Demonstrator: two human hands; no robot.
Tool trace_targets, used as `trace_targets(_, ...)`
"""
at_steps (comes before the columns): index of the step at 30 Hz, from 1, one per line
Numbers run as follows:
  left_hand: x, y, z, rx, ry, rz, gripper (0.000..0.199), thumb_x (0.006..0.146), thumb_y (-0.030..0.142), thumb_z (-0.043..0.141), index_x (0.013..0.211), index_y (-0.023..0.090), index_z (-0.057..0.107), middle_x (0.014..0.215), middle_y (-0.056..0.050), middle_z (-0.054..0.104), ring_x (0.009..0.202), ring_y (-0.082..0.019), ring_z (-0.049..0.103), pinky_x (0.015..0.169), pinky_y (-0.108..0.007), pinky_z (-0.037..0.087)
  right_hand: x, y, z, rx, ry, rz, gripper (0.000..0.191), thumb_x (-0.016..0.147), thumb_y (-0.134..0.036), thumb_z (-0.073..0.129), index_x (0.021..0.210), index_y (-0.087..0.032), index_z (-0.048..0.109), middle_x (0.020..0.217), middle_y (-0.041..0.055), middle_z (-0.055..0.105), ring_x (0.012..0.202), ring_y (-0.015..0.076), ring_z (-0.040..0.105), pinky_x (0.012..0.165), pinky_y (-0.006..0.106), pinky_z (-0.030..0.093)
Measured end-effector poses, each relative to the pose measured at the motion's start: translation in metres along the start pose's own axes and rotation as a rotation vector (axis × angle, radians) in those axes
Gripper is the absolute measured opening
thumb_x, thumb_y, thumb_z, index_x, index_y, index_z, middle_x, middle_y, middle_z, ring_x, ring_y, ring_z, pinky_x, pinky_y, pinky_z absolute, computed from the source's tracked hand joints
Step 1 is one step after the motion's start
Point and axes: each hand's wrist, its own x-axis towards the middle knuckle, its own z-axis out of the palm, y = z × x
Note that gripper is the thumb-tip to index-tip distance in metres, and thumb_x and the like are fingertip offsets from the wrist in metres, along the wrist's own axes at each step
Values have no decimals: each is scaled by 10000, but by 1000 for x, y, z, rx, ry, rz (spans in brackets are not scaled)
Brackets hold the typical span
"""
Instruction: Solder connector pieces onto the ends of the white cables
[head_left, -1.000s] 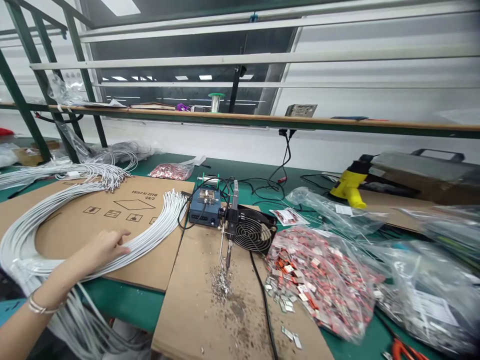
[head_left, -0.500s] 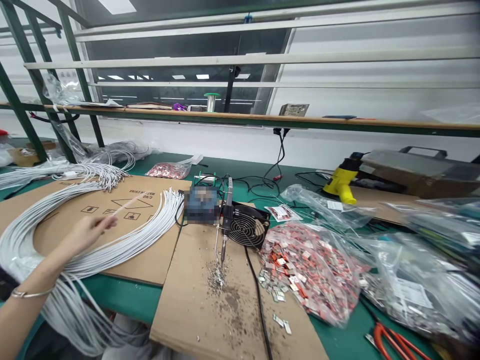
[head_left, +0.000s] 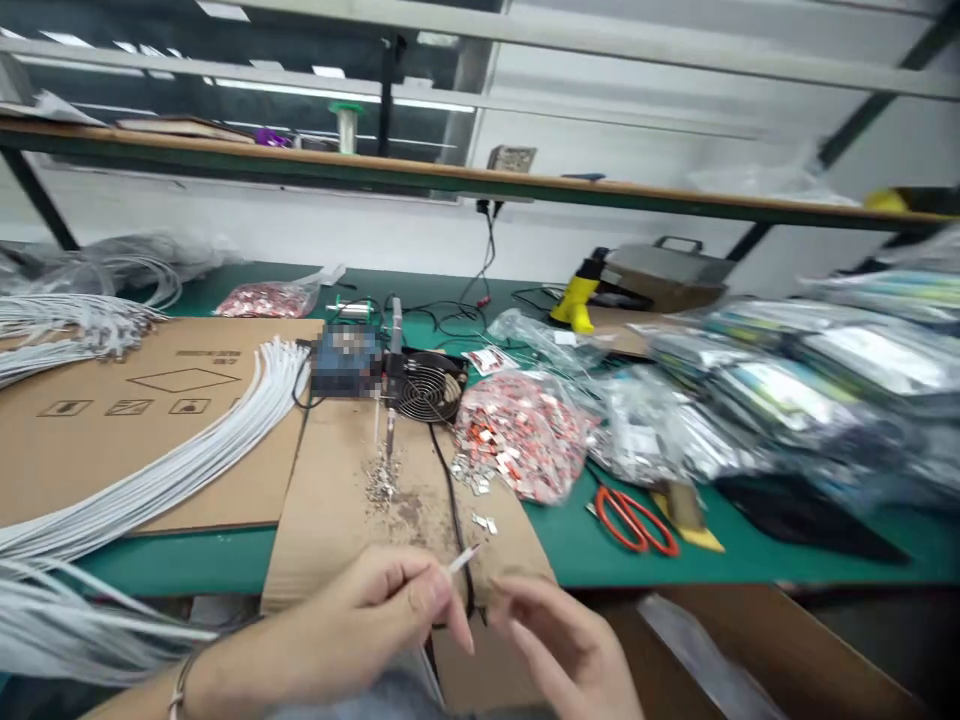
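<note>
My left hand [head_left: 390, 600] pinches a single thin white wire [head_left: 463, 560] between thumb and fingers at the front of the bench. My right hand [head_left: 559, 640] sits just to its right, fingers apart, close to the wire's tip but not visibly holding it. Both hands hang over a cardboard sheet [head_left: 352, 500]. Beyond them stand a soldering iron [head_left: 390, 420] and a small fan [head_left: 427, 392], with scattered metal scraps [head_left: 381, 488] below the iron's tip. A long bundle of white cables [head_left: 172, 480] curves across a larger cardboard sheet [head_left: 150, 420] to the left.
A plastic bag of red and silver terminals [head_left: 521, 435] lies right of the iron, with red-handled scissors [head_left: 634, 525] near it. Plastic bags [head_left: 787, 390] pile up on the right. A pixelated box [head_left: 345, 360] stands behind the iron. A shelf [head_left: 375, 170] runs along the wall.
My left hand has moved off the cable bundle to the front of the bench, now with a single wire. My right hand has come into view. The view has shifted downward.
</note>
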Motion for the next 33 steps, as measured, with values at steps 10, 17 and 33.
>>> trace_targets(10, -24, -70, 17, -63, 225, -47, 374, 870, 517, 491, 860, 150, 566, 601, 16, 487, 470, -54, 344, 446, -153, 292, 10, -16, 50, 172, -122, 128, 110, 727, -194, 629, 685, -113, 691, 569, 44, 593, 539, 112, 478, 511, 216, 368)
trace_targets(17, -33, -59, 26, -329, 468, -32, 331, 683, 467, 733, 641, 149, 655, 591, -7, 564, 458, -71, 514, 491, -175, 422, 16, -9, 60, 725, 53, 291, 364, 749, -448, 666, 563, -157, 552, 465, -33, 368, 450, 83, 319, 453, 211, 301)
trace_targets(33, -40, -74, 10, 546, 679, 459, 97, 805, 90, 594, 753, 170, 578, 614, 21, 541, 543, -79, 520, 508, -149, 410, 12, -24, 72, 133, -73, 19, 103, 766, -164, 630, 756, -146, 731, 647, 71, 672, 589, 161, 571, 549, 270, 439)
